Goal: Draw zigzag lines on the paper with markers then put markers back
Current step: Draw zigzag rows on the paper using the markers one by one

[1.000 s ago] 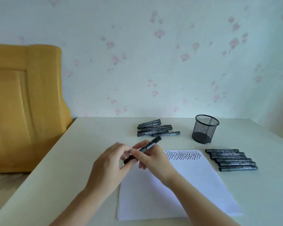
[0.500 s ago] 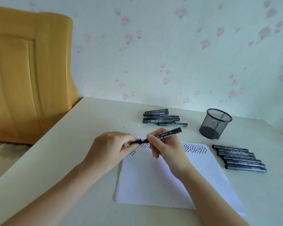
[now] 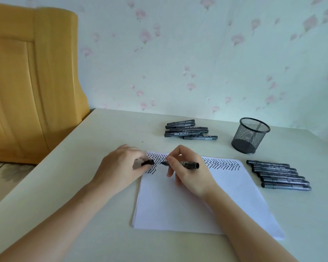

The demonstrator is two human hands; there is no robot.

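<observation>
A white sheet of paper (image 3: 187,207) lies on the table with rows of black zigzag lines (image 3: 223,164) along its top edge. My right hand (image 3: 189,173) holds an uncapped black marker (image 3: 187,164), tip pointing left just above the zigzags. My left hand (image 3: 119,167) pinches the marker's black cap (image 3: 147,163), a small gap away from the tip. A pile of several black markers (image 3: 187,130) lies behind the paper. A neat row of several more markers (image 3: 278,176) lies to the paper's right.
A black mesh pen cup (image 3: 250,136) stands upright at the back right, between the two marker groups. A yellow wooden chair back (image 3: 32,82) rises beyond the table's left edge. A flowered wall closes the table's far side.
The cap has come off the marker: my left hand pulled it leftward while my right hand kept the barrel. The camera has tilted down and left.
</observation>
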